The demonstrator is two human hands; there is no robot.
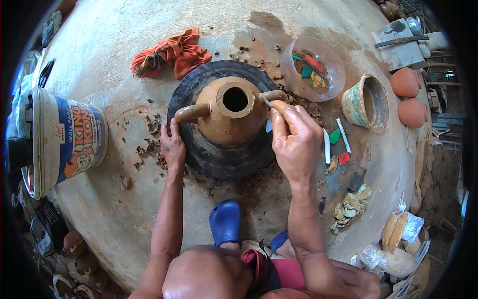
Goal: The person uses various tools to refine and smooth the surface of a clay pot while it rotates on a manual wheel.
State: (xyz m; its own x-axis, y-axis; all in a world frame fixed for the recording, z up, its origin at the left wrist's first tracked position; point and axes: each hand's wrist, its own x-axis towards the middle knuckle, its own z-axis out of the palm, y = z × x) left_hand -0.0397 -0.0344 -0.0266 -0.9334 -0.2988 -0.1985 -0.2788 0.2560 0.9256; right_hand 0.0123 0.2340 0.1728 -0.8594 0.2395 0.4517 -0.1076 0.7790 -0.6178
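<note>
A brown clay pot [223, 125] with a round top opening and tube-like projections on both sides stands on a dark round wheel [219, 162]. My left hand [173, 149] rests at the wheel's left rim, fingers apart, the fingertips close by the left projection [191, 111]. My right hand [296, 137] is closed in a pinch on a thin pale tool [267, 102], whose tip meets the pot near the base of the right projection [274, 95]. A small pale blue piece [269, 126] shows beside my right hand, partly hidden.
An orange cloth [186, 55] lies behind the wheel. A plastic bowl [336, 74] of tools, a stained container [353, 107], two terracotta pots [404, 82], and small scrapers [334, 137] are at the right. A large paint bucket [89, 144] stands left. Clay trimmings scatter around; packages [393, 229] lie lower right.
</note>
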